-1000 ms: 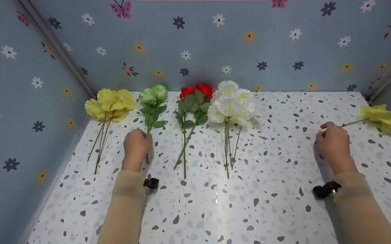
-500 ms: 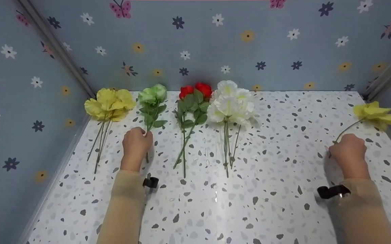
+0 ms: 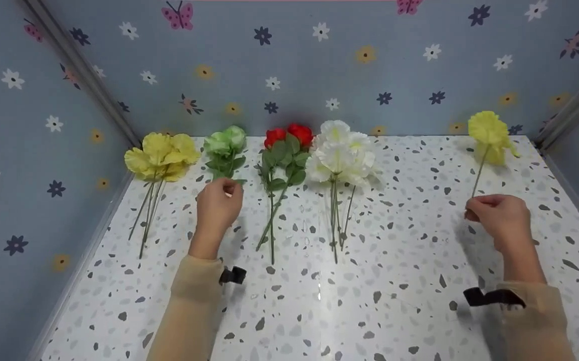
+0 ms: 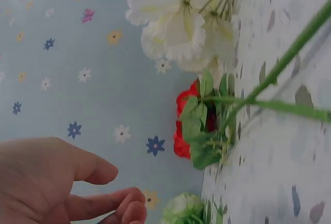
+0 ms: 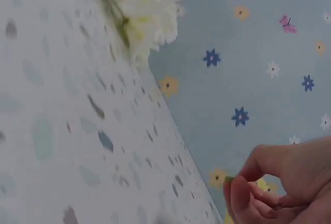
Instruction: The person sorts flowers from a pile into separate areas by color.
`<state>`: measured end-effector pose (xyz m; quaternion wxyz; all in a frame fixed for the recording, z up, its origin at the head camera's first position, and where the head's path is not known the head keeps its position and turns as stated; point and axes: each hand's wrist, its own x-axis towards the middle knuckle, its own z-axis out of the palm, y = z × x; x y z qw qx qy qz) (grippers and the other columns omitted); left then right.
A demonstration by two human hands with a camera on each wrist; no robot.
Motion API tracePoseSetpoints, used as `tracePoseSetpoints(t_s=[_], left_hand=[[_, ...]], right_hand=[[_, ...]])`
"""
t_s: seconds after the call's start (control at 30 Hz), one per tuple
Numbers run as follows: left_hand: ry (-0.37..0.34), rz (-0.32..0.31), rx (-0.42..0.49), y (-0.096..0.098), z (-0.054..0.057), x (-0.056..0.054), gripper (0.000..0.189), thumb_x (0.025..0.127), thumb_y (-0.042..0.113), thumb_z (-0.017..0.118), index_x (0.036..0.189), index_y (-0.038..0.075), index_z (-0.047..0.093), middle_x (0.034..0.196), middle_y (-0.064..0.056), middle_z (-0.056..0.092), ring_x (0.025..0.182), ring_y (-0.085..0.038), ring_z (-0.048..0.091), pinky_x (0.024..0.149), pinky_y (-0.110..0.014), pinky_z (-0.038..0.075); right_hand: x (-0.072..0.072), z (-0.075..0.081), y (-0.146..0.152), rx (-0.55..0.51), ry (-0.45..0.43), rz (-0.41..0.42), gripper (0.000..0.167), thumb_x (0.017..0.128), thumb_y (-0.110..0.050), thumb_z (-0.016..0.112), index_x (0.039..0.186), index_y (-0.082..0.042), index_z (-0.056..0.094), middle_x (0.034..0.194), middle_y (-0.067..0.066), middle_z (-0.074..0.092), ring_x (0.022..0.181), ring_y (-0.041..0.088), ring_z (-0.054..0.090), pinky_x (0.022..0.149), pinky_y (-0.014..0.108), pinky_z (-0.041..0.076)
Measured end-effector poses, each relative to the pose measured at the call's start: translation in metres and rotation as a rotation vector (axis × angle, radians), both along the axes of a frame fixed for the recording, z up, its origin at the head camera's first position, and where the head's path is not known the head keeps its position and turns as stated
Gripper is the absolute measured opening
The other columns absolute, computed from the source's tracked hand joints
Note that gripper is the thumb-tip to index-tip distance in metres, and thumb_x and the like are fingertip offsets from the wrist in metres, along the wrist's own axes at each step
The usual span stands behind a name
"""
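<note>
My right hand (image 3: 502, 218) pinches the stem of a single yellow artificial flower (image 3: 490, 131) between thumb and fingers, the bloom pointing to the back wall. In the right wrist view, a bit of green stem end shows at the fingertips (image 5: 235, 182). My left hand (image 3: 219, 205) hovers by the light green flowers (image 3: 225, 141), overlapping their stems in the head view. Seen from the left wrist, its thumb and loosely bent fingers stand apart with nothing between them. To its right lie red roses (image 3: 289, 138) with crossed green stems, then a bunch of white flowers (image 3: 342, 153).
At the far left lie several yellow flowers (image 3: 161, 155), their stems toward me. All of this rests on a speckled white tabletop (image 3: 359, 301). Blue patterned panels (image 3: 319, 60) close off the back and both sides.
My left hand has let go of the green flowers' stem and lifted slightly to the right. My right hand has picked up the yellow flower by its stem and swung its bloom leftward, upright.
</note>
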<state>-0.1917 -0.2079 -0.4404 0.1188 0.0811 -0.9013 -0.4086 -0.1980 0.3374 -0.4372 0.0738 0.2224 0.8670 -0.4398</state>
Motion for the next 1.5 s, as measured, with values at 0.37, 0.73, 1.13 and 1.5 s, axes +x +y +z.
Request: tracePoseSetpoints(t_s=[0.37, 0.73, 1.13, 1.5], left_hand=[[0.183, -0.272, 0.340, 0.094, 0.001, 0.028, 0.020, 0.105, 0.010, 0.065, 0.120, 0.004, 0.077, 0.102, -0.006, 0.075, 0.091, -0.019, 0.069, 0.082, -0.035, 0.059], [0.177, -0.541, 0.400, 0.143, -0.005, 0.058, 0.025, 0.108, 0.015, 0.068, 0.128, 0.004, 0.079, 0.110, -0.004, 0.077, 0.092, -0.014, 0.071, 0.084, -0.030, 0.060], [0.250, -0.552, 0.363, 0.151, -0.005, 0.067, 0.013, 0.105, 0.011, 0.074, 0.112, 0.007, 0.084, 0.104, 0.001, 0.077, 0.091, -0.013, 0.069, 0.081, -0.029, 0.059], [0.254, -0.561, 0.366, 0.148, 0.000, 0.068, 0.008, 0.103, 0.009, 0.075, 0.107, 0.005, 0.081, 0.102, -0.001, 0.076, 0.091, -0.014, 0.070, 0.084, -0.030, 0.061]], right_hand=[[0.040, -0.008, -0.119, -0.424, 0.429, 0.238, 0.021, 0.104, -0.007, 0.076, 0.119, 0.006, 0.071, 0.099, 0.008, 0.078, 0.086, 0.018, 0.077, 0.082, 0.028, 0.064], [0.082, -0.037, -0.189, -0.578, 0.527, 0.458, 0.015, 0.098, 0.009, 0.075, 0.111, 0.014, 0.071, 0.098, 0.020, 0.075, 0.083, 0.022, 0.077, 0.076, 0.031, 0.065], [0.090, -0.048, -0.201, -0.517, 0.631, 0.551, 0.008, 0.097, 0.007, 0.078, 0.103, 0.002, 0.076, 0.092, 0.016, 0.076, 0.079, 0.017, 0.077, 0.071, 0.028, 0.065], [0.089, -0.044, -0.203, -0.545, 0.627, 0.594, 0.004, 0.098, 0.001, 0.080, 0.102, 0.001, 0.080, 0.093, 0.015, 0.079, 0.080, 0.021, 0.080, 0.074, 0.037, 0.067]])
